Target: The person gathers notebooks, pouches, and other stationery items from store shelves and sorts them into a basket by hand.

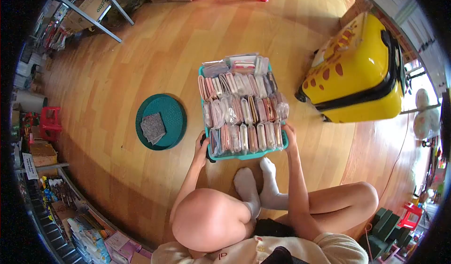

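In front of my feet is a teal basket [246,156] packed with rows of wallets [244,109] in clear plastic sleeves, mostly pink, beige and grey. My left hand [201,149] grips its near left corner, beside a black fitting. On the near right corner, my right hand [291,137] is closed around the rim. The undersides of both hands' fingers are partly hidden by the basket. Left of the basket, a round dark teal tray [176,116] lies on the floor with a few grey speckled cloth-like squares [153,127] in it.
A yellow suitcase [352,71] with brown spots stands at the right. Shelves of goods [70,207] line the left side. Red plastic stools [50,123] stand at the left, the top and the lower right. My socked feet [247,184] rest close to the basket.
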The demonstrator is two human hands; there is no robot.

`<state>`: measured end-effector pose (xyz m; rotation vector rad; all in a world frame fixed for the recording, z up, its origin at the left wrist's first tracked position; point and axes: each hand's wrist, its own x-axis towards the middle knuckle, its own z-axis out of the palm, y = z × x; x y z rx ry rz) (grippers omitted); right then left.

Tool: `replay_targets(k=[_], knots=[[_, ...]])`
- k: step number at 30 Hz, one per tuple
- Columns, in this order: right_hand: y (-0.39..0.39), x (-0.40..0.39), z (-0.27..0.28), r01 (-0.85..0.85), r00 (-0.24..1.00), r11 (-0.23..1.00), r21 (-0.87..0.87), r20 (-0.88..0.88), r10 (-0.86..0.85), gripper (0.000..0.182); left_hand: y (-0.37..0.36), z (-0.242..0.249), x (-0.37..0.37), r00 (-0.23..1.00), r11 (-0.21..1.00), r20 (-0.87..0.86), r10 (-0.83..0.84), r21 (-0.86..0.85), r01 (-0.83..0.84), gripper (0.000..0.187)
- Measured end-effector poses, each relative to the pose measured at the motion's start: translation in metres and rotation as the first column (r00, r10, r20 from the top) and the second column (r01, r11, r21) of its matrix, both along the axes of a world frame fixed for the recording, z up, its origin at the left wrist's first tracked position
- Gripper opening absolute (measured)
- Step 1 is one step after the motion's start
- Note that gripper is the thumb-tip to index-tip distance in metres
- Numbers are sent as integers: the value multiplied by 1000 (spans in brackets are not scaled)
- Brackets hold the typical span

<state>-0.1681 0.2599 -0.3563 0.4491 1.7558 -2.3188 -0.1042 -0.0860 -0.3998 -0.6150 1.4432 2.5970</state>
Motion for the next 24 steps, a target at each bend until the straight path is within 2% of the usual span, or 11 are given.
replay_targets(k=[5, 6, 9, 13, 15, 16, 18, 19, 21, 23, 24], knots=[[1, -6, -4, -2, 997, 1000, -13, -78, 1, 26, -2, 13, -6, 989, 979, -68, -129, -167, 116, 27], [6, -7, 5, -75, 997, 997, 22, -27, 76, 29, -4, 25, -3, 994, 986, -43, -100, -138, 94, 26], [-9, 0, 34, 24, 999, 1000, 13, 37, -25, 32, -4, 40, 7, 999, 996, 41, -35, -75, 38, 24], [-16, -4, 50, 12, 1000, 992, 127, 1, -13, 33, -15, 41, 3, 999, 968, -36, 7, -249, -16, 28], [-10, -21, 33, -68, 996, 931, 359, 72, 45, 32, -13, 52, 4, 981, 985, 98, 169, -57, -164, 30], [-10, -33, 36, -75, 996, 932, 355, 69, 54, 32, -11, 66, 6, 954, 960, 113, 278, -55, -273, 30], [-20, -57, 58, -118, 993, 672, 732, 80, 87, 40, -25, 76, 16, 951, 949, 37, 308, -90, -304, 30], [-29, -58, 68, -119, 993, 678, 725, 76, 92, 40, -36, 82, 18, 948, 941, 8, 318, -123, -315, 31], [-47, -63, 111, 309, 951, 494, 813, -250, -182, 49, -72, 69, 21, 938, 925, 38, 344, -185, -331, 35], [-64, -47, 161, 347, 936, 491, 799, -325, -132, 50, -104, 43, 27, 902, 776, -5, 431, -508, -373, 39], [-75, -45, 168, 383, 916, 487, 785, -392, -88, 52, -115, 44, 35, 892, 763, -15, 452, -511, -396, 39]])
